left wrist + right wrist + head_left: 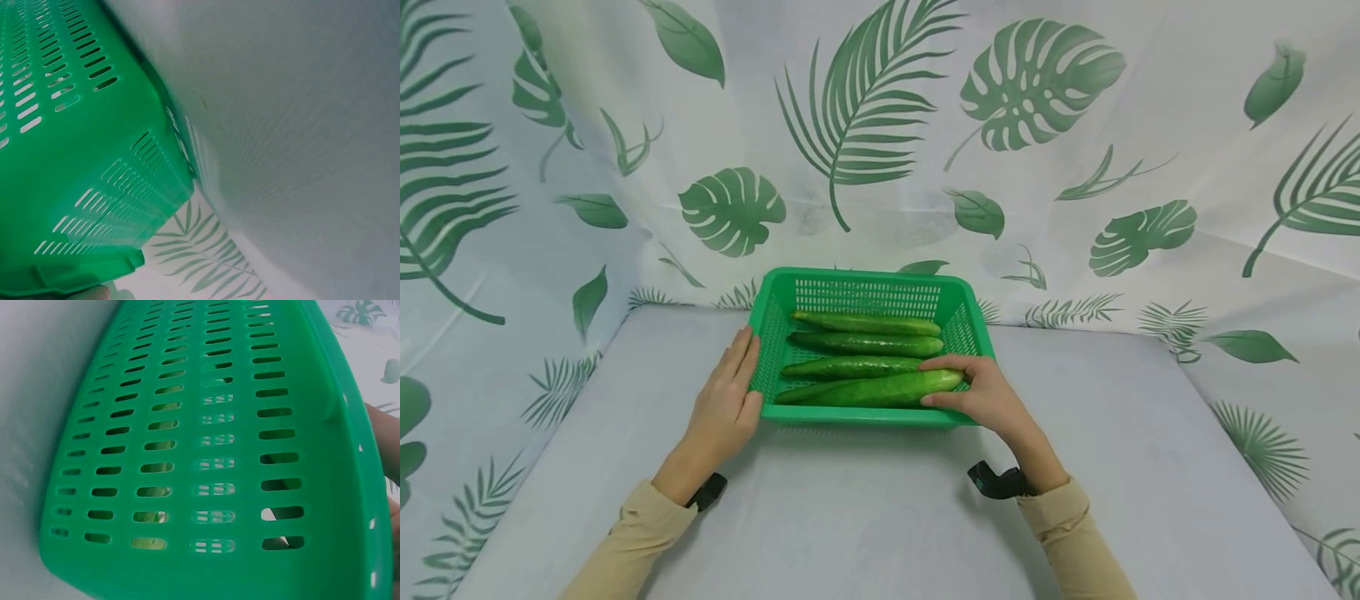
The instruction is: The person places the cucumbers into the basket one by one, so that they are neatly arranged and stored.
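A green slotted plastic basket [865,415] holds several cucumbers lying side by side across it. My right hand [988,398] reaches over the basket's right front corner and grips the right end of the nearest cucumber [872,392], thumb on the near side and fingers on the far side. That cucumber partly covers another green tip at its left. Behind it lie a middle cucumber [842,367], a darker one [865,344] and the farthest one [865,323]. Along the basket's left rim, my left hand [726,408] rests with straight fingers, its thumb near the front corner.
The basket stands on a table with a pale cloth [865,517], close to the back. A white curtain with green leaf prints [880,208] rises behind and at both sides. Dark wrist straps [996,481] show at both sleeves.
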`<state>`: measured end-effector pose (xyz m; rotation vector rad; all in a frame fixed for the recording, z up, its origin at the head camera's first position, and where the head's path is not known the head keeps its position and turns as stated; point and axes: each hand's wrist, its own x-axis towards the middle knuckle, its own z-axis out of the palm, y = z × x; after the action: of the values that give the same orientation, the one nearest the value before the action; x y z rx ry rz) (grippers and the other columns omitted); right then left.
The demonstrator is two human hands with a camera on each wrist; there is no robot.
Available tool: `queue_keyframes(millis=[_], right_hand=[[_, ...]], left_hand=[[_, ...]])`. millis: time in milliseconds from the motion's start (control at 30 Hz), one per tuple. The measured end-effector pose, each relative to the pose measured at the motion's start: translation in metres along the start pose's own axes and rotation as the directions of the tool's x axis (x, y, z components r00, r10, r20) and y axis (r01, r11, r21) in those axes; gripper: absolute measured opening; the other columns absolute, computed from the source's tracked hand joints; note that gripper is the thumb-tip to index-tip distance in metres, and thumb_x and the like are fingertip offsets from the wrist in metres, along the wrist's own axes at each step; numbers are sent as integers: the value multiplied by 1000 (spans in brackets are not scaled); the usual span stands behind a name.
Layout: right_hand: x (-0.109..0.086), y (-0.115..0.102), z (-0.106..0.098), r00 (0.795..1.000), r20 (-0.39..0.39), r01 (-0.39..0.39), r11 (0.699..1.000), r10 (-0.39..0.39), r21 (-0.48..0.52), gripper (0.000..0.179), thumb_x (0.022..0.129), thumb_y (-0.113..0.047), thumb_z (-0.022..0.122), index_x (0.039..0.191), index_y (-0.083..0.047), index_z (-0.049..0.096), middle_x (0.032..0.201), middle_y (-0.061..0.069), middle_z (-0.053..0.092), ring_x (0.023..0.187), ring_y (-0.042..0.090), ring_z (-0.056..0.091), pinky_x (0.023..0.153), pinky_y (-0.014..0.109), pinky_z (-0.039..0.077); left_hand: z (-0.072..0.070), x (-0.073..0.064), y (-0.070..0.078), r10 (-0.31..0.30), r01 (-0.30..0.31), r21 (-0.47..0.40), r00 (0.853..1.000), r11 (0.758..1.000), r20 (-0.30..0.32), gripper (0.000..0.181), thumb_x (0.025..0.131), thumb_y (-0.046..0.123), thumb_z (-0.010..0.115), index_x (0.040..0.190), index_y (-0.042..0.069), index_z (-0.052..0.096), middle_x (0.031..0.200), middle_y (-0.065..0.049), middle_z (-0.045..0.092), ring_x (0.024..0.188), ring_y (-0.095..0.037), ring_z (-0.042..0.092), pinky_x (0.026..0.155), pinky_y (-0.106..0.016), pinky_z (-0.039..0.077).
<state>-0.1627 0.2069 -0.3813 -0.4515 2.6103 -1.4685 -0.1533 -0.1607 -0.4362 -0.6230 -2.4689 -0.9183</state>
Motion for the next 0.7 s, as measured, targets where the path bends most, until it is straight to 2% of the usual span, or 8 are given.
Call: queue_keyframes(millis=[233, 400, 600, 700], right_hand=[[1, 3, 3, 999, 5, 43, 995, -43, -94, 39, 77, -12, 85, 115, -11, 75, 115, 7, 70, 101, 21, 61, 81, 35, 52], [1, 4, 4, 998, -1, 57, 992, -57, -114, 38, 77, -12, 85, 114, -10, 75, 114, 8, 71, 101, 21, 62, 81, 37, 52], [0, 5, 5, 996, 34, 84, 996, -83, -30, 37, 80, -5, 80, 116, 0, 71, 112, 17, 70, 106, 32, 66, 94, 52, 51], [-1, 6, 6, 995, 38, 98, 995, -97, -11, 36, 81, -4, 79, 116, 0, 71, 111, 19, 70, 106, 36, 66, 97, 56, 48]], left_hand=[[0, 0, 0, -3, 3, -3, 1000, 1000, 3, 64, 87, -1, 37, 149, -12, 31, 159, -25, 23, 147, -40, 23, 119, -49, 20], [0, 0, 0, 0, 0, -1, 1000, 1000, 0, 64, 87, -1, 38, 149, -12, 31, 159, -25, 23, 146, -41, 24, 119, -49, 20], [0, -1, 1, -1, 1, -2, 1000, 1000, -1, 64, 87, -1, 37, 149, -12, 31, 159, -25, 23, 146, -40, 23, 119, -49, 20], [0, -1, 1, 0, 0, 1, 1000, 1000, -2, 64, 86, -2, 38, 149, -12, 31, 159, -26, 23, 146, -40, 23, 119, -50, 20]])
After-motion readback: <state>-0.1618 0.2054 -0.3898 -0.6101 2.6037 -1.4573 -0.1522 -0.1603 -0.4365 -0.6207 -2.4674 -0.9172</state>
